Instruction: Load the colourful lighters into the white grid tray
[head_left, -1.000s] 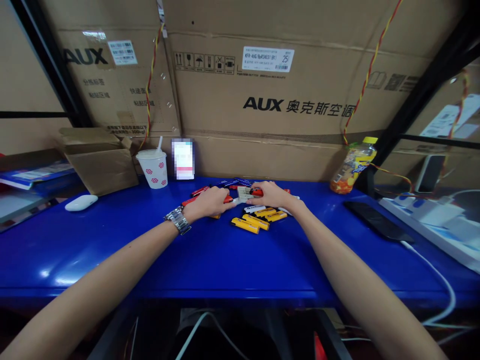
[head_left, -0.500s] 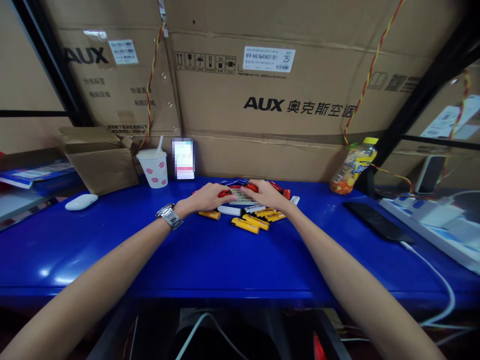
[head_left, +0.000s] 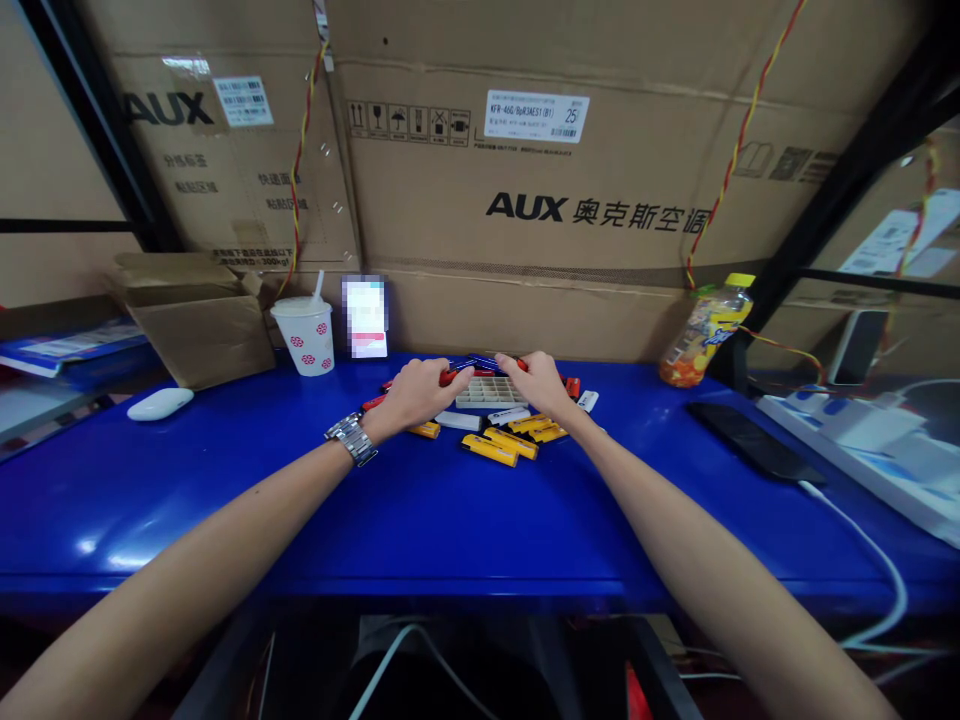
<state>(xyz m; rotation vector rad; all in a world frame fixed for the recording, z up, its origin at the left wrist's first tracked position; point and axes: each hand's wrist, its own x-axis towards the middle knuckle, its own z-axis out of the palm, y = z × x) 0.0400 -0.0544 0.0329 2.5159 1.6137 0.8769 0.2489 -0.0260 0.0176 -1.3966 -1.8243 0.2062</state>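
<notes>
A beige tray with a grid of small compartments [head_left: 492,392] sits on the blue table between my hands. My left hand [head_left: 421,392], with a metal watch at its wrist, is closed with a red lighter [head_left: 448,378] at its thumb and fingertips. To the tray's right, my right hand [head_left: 541,384] is closed, its fingertips on another red lighter [head_left: 521,363]. Blue lighters [head_left: 480,361] lie behind the tray, close to both hands. In front are several yellow lighters [head_left: 491,449] and white ones [head_left: 459,421]. My hands partly cover the pile.
A patterned paper cup [head_left: 303,338] and a lit phone [head_left: 365,318] stand at back left, beside a paper bag [head_left: 202,330]. An earbud case [head_left: 161,404] lies left. Rightward are a drink bottle [head_left: 705,335], a charging phone [head_left: 754,445] and a power strip [head_left: 862,465]. Cardboard backs the table.
Both hands have moved slightly away from me, off the tray's middle toward its far corners with the red lighters. More of the tray's grid now shows.
</notes>
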